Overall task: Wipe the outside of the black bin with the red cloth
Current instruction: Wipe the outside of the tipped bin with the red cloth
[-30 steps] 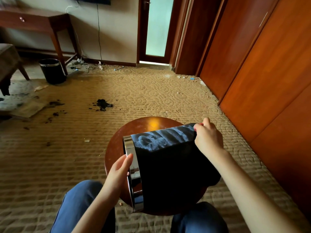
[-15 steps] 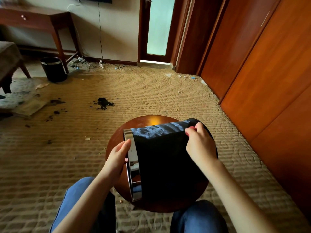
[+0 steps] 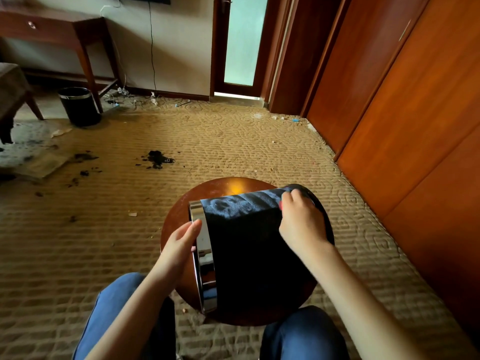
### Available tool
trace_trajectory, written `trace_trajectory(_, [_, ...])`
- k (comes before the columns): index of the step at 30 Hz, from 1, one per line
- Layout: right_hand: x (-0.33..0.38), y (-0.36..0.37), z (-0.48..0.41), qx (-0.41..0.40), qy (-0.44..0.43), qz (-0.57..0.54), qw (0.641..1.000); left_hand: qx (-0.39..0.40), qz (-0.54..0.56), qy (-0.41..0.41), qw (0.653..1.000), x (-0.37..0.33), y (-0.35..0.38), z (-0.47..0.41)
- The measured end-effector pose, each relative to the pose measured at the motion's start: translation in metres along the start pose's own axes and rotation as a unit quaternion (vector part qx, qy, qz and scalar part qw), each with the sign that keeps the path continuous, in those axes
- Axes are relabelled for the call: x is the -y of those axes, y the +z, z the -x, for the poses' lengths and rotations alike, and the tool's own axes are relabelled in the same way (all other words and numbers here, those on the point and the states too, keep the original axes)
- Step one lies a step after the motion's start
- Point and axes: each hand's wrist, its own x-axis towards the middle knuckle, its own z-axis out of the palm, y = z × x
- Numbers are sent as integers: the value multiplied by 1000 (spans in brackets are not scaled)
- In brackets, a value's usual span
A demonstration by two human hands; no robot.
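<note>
The black bin (image 3: pixel 246 245) lies on its side on a round wooden stool (image 3: pixel 220 189), its chrome rim (image 3: pixel 205 255) turned to the left. My left hand (image 3: pixel 179 242) rests with straight fingers against that rim. My right hand (image 3: pixel 301 224) sits curled on the bin's upper side near its base. It presses the red cloth (image 3: pixel 281 203) onto the bin. Only a thin red edge of the cloth shows under the fingers.
My knees in blue jeans (image 3: pixel 114 315) flank the stool. A second black bin (image 3: pixel 79 106) stands by a wooden desk (image 3: pixel 52 29) at the back left. Dark debris (image 3: pixel 157 159) lies on the tan carpet. Wooden cupboard doors (image 3: pixel 415 113) line the right side.
My right hand slid along the bin's top towards the rim, then back towards the base. The left hand has stayed at the rim.
</note>
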Motion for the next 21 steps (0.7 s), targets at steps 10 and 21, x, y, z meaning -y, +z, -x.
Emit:
trace_trajectory(10, [-41, 0, -30, 28, 51, 26, 998, 3, 33, -23, 999, 12, 9, 22])
trace_trajectory(21, [5, 2, 18, -11, -122, -13, 992, -15, 22, -17, 1000, -4, 2, -10])
